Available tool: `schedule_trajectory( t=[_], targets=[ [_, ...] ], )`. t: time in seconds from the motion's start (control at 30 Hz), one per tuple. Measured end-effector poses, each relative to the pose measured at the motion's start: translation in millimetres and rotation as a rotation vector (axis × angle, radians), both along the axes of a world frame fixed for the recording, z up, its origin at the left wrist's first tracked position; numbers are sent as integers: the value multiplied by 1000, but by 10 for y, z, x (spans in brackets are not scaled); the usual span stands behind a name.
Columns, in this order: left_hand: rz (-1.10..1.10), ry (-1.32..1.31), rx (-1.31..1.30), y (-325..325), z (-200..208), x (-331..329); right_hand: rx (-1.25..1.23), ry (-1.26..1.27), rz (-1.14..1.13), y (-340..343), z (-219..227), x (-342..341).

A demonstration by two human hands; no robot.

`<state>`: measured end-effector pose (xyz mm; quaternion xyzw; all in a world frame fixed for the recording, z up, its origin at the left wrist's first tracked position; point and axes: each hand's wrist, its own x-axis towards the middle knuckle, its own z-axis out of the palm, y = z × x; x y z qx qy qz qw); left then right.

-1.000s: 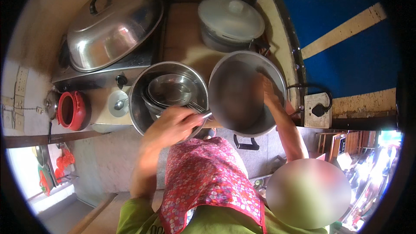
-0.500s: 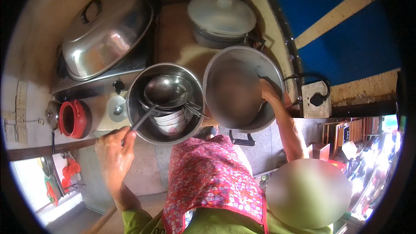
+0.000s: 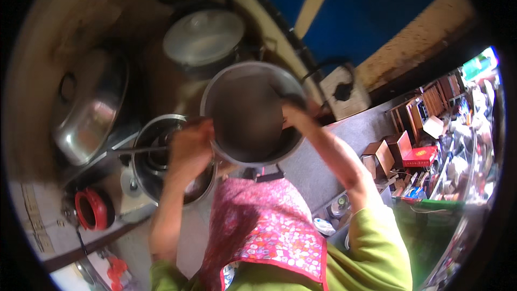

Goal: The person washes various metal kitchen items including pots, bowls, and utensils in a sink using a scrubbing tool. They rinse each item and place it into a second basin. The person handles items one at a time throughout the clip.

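Observation:
A large grey metal pot [image 3: 245, 160] stands in the middle, its inside mostly blurred. My right hand [image 3: 292, 116] reaches over its right side into it, and its fingertips are lost in the blur. At the pot's left rim is my left hand [image 3: 193, 148], smeared by motion; whether its fingers grip the rim cannot be told. Beneath my left wrist stands a steel basin [image 3: 141, 186], partly covered by my hand and forearm. The long handle [image 3: 128, 151] of a ladle sticks out over the basin's left edge, apart from my fingers.
Behind the pot stands a lidded pot [image 3: 204, 37]. To the left are a large domed steel lid [image 3: 94, 110], a red jar [image 3: 91, 208] and a small pale bowl [image 3: 128, 181]. A white socket box [image 3: 344, 90] with a plug sits at the right edge of the counter.
My left hand has let go of the ladle and moved right to the pot's rim. My right hand stays in the pot. The view has turned, shifting the counter left.

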<state>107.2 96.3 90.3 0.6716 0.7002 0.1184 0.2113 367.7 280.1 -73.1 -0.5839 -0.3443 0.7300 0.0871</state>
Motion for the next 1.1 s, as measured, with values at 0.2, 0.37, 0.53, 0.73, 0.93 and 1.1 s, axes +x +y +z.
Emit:
schedule_trajectory(
  t=[0.2, 0.37, 0.53, 0.73, 0.93, 1.1],
  targets=[
    [-221, -60, -33, 970, -1203, 770, 956, -159, 194, -148, -1378, -95],
    [-289, -8, -167, 1092, -1187, 1000, 889, -507, -212, -403, -535, -774],
    [-412, -55, -252, 1152, -1109, 1051, 717, -971, -492, -74, -683, -787],
    [-449, -63, -289, 1227, -1037, 1197, 742, -554, -124, -20, -790, -594],
    [-578, -37, -273, 1257, -1224, 1684, 739, -527, -151, -82, -782, -542],
    [-641, -158, -374, 1147, -1075, 1410, 743, -494, -176, -57, -782, -544]
  ],
)
